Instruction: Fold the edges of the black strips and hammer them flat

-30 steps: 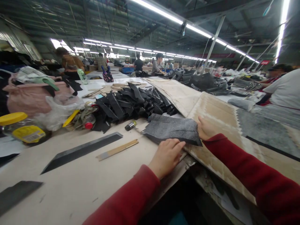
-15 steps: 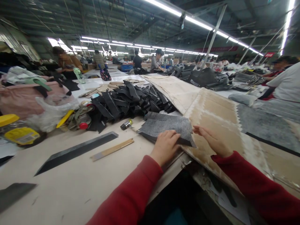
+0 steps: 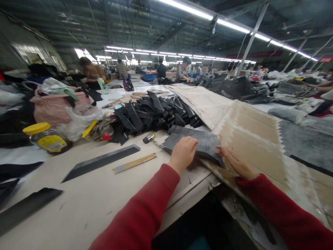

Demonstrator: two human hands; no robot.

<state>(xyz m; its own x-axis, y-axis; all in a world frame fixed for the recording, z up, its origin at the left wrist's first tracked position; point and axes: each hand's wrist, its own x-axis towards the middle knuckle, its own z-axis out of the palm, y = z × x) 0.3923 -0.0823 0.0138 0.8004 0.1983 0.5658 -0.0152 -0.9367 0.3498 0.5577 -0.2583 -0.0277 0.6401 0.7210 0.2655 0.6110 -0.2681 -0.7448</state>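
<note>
A grey felt-like fabric piece (image 3: pixel 205 140) with a dark underside lies at the table's corner, its right end overlapping the brown cardboard. My left hand (image 3: pixel 184 152) is closed over its near edge, fingers bent and fingertips together. At the right end of the piece, my right hand (image 3: pixel 235 161) has its fingers closed at the edge; the thumb is mostly hidden. Just left of the fabric lies a small tool (image 3: pixel 148 138) with a dark and yellow-green body. A flat wooden strip (image 3: pixel 135 163) and a long black strip (image 3: pixel 101 163) lie further left on the table.
Behind the fabric is a heap of black cut strips (image 3: pixel 156 113). A yellow-lidded jar (image 3: pixel 49 139) and a pink bag (image 3: pixel 56 107) stand at the left. Large cardboard sheets (image 3: pixel 255 128) extend right, with grey felt (image 3: pixel 304 142) beyond. Several people work in the background.
The view has swung left. My left hand has curled its fingers together from a flatter rest on the fabric. My right hand has moved from just beside the fabric to its right edge.
</note>
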